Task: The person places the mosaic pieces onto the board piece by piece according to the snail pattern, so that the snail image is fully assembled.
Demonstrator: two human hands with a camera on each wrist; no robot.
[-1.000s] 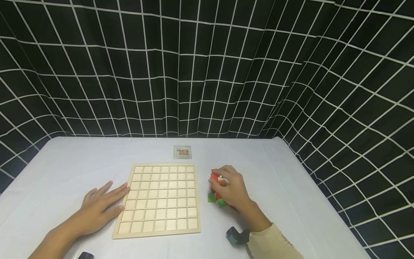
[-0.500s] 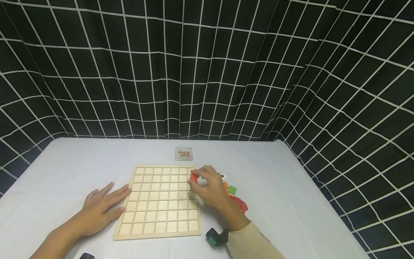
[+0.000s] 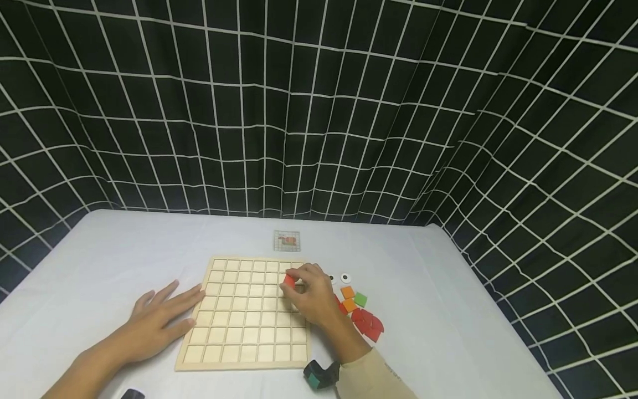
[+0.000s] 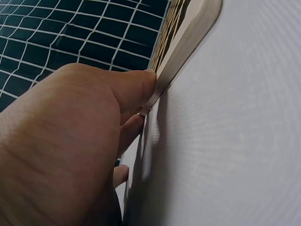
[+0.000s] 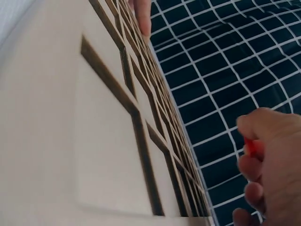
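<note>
Thumb and fingertips of the right hand (image 3: 313, 293) pinch 1 red piece (image 3: 289, 281) over the grid board (image 3: 244, 318), far right part | left hand (image 3: 159, 320), fingers extended, touches its left edge | green tile (image 3: 360, 300) lies right, picture card (image 3: 287, 241) beyond

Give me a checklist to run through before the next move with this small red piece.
1. Small red piece pinched in the right grip: ok.
2. Left grip touching the pale wooden gridded board: ok, at its left edge.
3. Cells free of pieces: ok where visible; cannot tell behind the right grip.
4. Small gridded picture card uncovered: ok, beyond the board's far edge.
5. Piece lined up with one cell: cannot tell.
6. Loose flat red pieces spread apart: not ok, bunched right of the board.
</note>
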